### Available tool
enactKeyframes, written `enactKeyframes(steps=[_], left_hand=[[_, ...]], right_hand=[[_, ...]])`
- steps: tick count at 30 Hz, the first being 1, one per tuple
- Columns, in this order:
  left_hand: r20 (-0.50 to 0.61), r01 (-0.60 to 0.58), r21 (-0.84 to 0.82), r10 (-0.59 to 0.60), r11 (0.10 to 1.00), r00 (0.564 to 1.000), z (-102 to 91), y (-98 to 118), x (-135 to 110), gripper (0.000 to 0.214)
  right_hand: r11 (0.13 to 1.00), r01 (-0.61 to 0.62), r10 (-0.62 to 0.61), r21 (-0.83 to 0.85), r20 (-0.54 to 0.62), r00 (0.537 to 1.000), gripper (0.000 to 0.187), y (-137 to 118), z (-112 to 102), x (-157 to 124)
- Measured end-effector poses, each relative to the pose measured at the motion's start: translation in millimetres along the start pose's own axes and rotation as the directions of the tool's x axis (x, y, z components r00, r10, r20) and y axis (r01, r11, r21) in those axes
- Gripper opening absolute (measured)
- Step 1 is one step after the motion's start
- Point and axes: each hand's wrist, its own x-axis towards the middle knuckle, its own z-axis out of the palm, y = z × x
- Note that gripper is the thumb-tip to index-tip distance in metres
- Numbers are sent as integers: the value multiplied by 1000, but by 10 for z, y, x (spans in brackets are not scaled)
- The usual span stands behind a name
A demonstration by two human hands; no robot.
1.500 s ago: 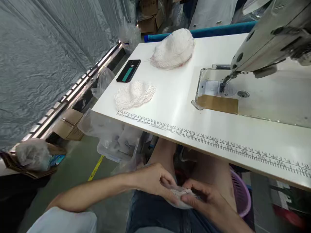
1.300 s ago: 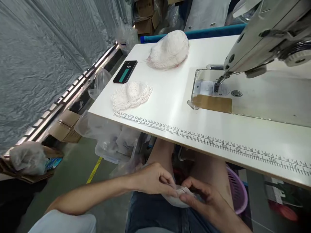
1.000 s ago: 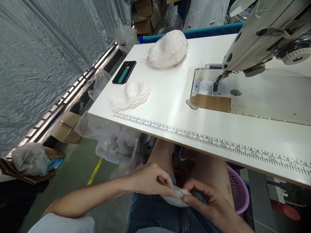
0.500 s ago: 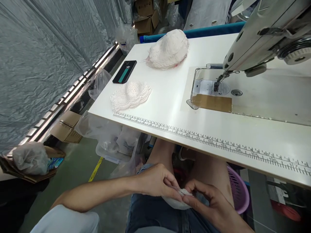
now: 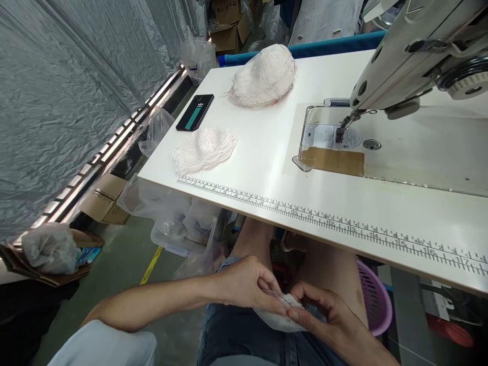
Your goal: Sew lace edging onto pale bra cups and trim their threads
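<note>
Barely anything has shifted over the last half second: the left hand (image 5: 246, 284) and right hand (image 5: 326, 315) keep their place at the bottom centre of the frame, though against a second ago the left one sits slightly further right, closer to the other. Between them, above the lap, is the pale cloth piece (image 5: 280, 321), its edge pinched by the thumb and fingers of each hand. So the handling seems to remain at that one edge. The lacy cloth (image 5: 206, 147), left of centre, and the rounded white piece (image 5: 263, 76), upper centre, lie unmoved on the table (image 5: 263, 147).
</note>
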Motion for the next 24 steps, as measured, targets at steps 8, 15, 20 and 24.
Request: enactKeyframes(steps=[8,15,20,24], left_hand=[[-59,-20,96,26,995,998,10,10,-6,41],[-75,-52,252,73,966,994,-12,71,-57,34],[-59,-79,215,93,974,994,-2,59,-44,30],[-17,-61,128,64,990,998,-14,56,-42,31]], right_hand=[[993,44,-54,-106,-93,994,33,-27,22,6],[975,91,-125,-204,-162,979,28,60,50,-22],[969,117,-157,-219,-171,973,27,35,69,-2],[978,104,-133,-181,-158,978,30,-9,67,-2]])
